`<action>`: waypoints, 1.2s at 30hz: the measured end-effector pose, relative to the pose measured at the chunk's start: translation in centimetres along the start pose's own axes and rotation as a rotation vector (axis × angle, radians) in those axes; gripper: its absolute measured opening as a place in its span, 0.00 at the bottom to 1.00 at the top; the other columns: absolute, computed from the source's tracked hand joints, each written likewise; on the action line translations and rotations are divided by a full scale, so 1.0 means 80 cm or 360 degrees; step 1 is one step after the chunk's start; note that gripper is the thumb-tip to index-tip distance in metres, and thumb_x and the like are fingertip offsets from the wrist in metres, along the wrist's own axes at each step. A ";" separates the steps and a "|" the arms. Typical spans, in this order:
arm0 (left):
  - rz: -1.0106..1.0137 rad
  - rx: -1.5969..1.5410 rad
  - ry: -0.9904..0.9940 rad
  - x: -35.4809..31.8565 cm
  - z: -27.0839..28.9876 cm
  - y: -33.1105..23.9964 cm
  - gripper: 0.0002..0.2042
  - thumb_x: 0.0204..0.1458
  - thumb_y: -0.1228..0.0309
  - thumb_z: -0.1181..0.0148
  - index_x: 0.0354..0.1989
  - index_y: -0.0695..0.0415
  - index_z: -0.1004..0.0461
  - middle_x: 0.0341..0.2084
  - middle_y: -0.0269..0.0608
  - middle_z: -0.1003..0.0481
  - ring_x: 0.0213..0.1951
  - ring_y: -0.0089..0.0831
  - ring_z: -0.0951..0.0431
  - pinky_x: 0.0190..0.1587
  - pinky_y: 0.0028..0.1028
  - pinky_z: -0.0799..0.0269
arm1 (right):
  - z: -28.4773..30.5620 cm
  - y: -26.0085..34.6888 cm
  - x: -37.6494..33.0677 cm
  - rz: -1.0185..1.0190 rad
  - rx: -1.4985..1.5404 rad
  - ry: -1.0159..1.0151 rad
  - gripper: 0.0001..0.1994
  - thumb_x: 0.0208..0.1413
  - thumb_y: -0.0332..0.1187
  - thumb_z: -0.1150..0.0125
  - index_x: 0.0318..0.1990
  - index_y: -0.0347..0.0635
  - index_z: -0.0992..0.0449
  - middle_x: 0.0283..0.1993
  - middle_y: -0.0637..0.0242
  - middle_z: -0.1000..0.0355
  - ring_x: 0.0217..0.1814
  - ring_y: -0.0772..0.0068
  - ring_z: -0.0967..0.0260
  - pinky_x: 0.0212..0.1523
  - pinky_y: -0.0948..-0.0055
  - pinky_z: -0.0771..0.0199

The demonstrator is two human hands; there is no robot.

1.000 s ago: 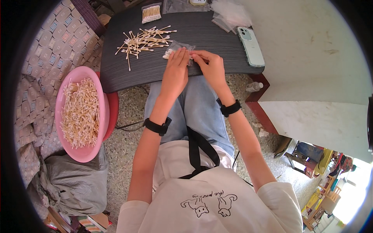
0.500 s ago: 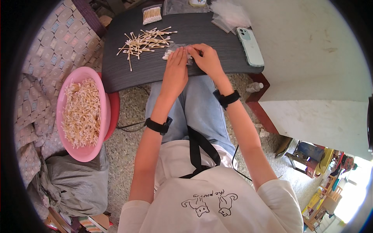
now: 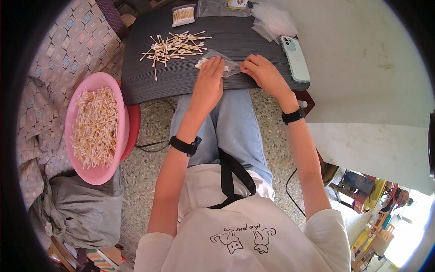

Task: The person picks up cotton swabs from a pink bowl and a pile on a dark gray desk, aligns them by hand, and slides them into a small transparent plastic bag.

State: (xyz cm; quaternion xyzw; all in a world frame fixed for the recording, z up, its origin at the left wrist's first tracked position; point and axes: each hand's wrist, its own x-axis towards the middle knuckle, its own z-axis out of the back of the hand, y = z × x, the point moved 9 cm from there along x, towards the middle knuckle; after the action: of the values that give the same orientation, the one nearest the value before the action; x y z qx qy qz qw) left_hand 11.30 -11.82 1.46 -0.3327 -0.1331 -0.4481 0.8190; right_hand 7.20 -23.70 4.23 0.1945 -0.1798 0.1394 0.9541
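A small clear plastic bag (image 3: pixel 228 68) filled with cotton swabs lies on the dark table (image 3: pixel 181 81). My left hand (image 3: pixel 209 77) lies flat on its left part, pressing it down. My right hand (image 3: pixel 261 72) touches the bag's right end with its fingertips. A loose pile of wooden cotton swabs (image 3: pixel 174 46) is spread on the table just beyond my left hand.
A pink basin (image 3: pixel 74 113) full of cotton swabs sits at my left. A pale green phone (image 3: pixel 295 58) lies at the table's right edge. A filled swab packet (image 3: pixel 183 15) and empty clear bags (image 3: pixel 272 20) are at the far side. A grey sack (image 3: pixel 81 213) is on the floor.
My right hand has slid rightward along the bag toward its end. My left hand has stayed pressed on the bag.
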 end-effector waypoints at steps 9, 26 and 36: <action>-0.0002 -0.0035 0.0032 -0.002 -0.002 0.000 0.20 0.53 0.81 0.52 0.57 0.67 0.35 0.58 0.54 0.34 0.63 0.48 0.39 0.67 0.42 0.47 | -0.011 -0.022 -0.018 -0.0938 0.0353 -0.0675 0.21 0.47 0.45 0.32 0.38 0.34 0.26 0.31 0.58 0.29 0.37 0.57 0.33 0.41 0.63 0.34; 0.0981 -0.1886 0.0013 -0.003 0.011 0.049 0.21 0.53 0.75 0.38 0.55 0.65 0.35 0.47 0.49 0.26 0.51 0.33 0.26 0.57 0.31 0.33 | 0.053 0.038 0.032 -0.0354 0.0873 -0.0327 0.18 0.54 0.23 0.44 0.53 0.39 0.34 0.32 0.63 0.24 0.31 0.76 0.29 0.36 0.75 0.30; 0.0947 -0.1978 -0.0186 -0.020 0.019 0.041 0.10 0.56 0.73 0.40 0.43 0.63 0.25 0.40 0.42 0.25 0.43 0.25 0.24 0.45 0.23 0.27 | 0.012 0.013 0.002 -0.0892 0.1487 -0.0141 0.19 0.58 0.35 0.38 0.53 0.33 0.30 0.40 0.65 0.24 0.39 0.80 0.29 0.40 0.80 0.29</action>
State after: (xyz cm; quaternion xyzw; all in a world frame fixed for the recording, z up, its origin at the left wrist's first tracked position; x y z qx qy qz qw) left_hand 13.25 -8.52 0.36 -0.7864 0.2015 -0.1788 0.5559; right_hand 6.72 -23.16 5.41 0.6439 -0.0799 -0.0634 0.7583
